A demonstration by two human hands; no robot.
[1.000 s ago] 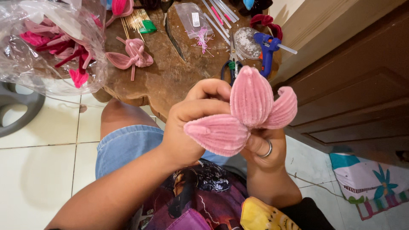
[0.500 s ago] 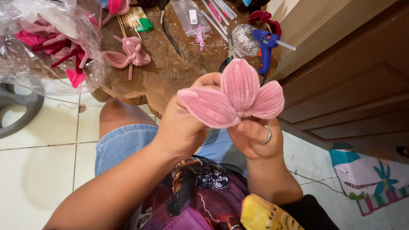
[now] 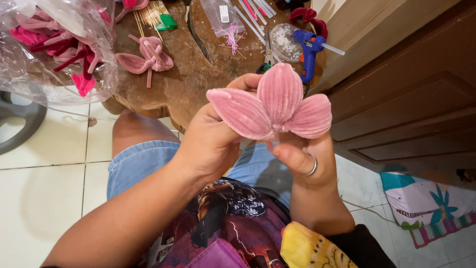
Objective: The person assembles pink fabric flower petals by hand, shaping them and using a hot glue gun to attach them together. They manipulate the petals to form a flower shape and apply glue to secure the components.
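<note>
Hiding most of both hands' fingertips, the pink three-petalled flower of ribbed fuzzy wire (image 3: 277, 106) covers the place where its petals join, so the exact pinch there cannot be made out. The left hand (image 3: 213, 141) is closed around the flower's left petal from behind, its thumb tucked out of sight; the right hand (image 3: 302, 159), wearing a silver ring (image 3: 313, 165), is closed on the flower's base from below, thumb up against the underside. Compared with half a second ago, the flower sits a little lower against the table edge and its petals face the camera more squarely. It is held above the lap, just in front of the brown wooden slab table (image 3: 188, 79). On the table lie a second unfinished pink petal piece (image 3: 148, 57) and a blue glue gun (image 3: 308, 49), half hidden behind the top petal. A clear plastic bag of pink fuzzy wires (image 3: 54, 44) is cut off at the left.
</note>
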